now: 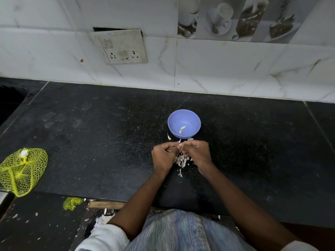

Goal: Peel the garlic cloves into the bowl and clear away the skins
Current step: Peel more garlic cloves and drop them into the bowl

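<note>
So both hands are curled together mid-desk, left hand and right hand pinching a clove that's mostly hidden by fingers. Skins pile underneath. Bowl sits just behind, holding two cloves. Net bag is cut off at the left edge.

Left grip curled; right grip curled, fingertips meeting.

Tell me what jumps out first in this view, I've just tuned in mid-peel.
The blue bowl stands out on the black counter, mid-frame, with two small pale-green pieces inside. Just in front of it the left hand and right hand pinch a garlic clove together over a heap of white skins. A yellow net bag lies at the far left edge.
</note>
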